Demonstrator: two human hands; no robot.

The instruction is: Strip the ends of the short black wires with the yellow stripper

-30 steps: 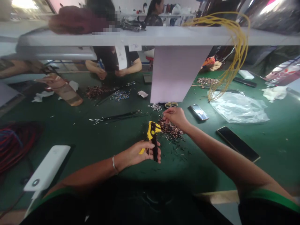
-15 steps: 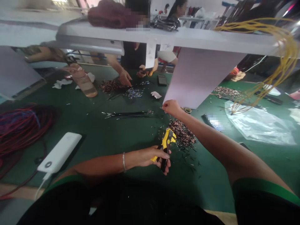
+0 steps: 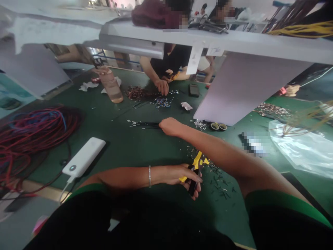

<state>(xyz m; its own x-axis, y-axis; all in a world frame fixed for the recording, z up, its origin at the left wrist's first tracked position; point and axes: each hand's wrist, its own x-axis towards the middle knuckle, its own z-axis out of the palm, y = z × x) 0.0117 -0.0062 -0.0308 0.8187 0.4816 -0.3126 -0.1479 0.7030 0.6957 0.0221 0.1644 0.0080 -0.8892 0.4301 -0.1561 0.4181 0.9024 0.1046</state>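
Observation:
My left hand point(image 3: 186, 177) is wrapped round the handles of a yellow and black wire stripper point(image 3: 198, 165), whose head points up and to the right. Farther up the green table, my right hand point(image 3: 169, 126) is closed at the right end of a bundle of thin black wires point(image 3: 145, 124) with pale tips. Its fingertips are hidden, so what they pinch cannot be made out. Short cut pieces point(image 3: 221, 184) lie right of the tool, partly behind my right forearm. A small heap of silvery bits point(image 3: 199, 124) lies beyond that forearm.
A white power bank point(image 3: 84, 158) and coiled red and blue cables point(image 3: 33, 135) are at the left. A bottle point(image 3: 111, 85) stands behind. Two tape rolls point(image 3: 218, 126) sit by an upright panel point(image 3: 249, 86). Across the table, a co-worker's hand point(image 3: 162, 86) is over small parts.
My right hand has moved left from beside the panel onto the black wire bundle. The view has shifted, and the co-worker's hands have moved closer together. My left hand keeps its hold on the tool.

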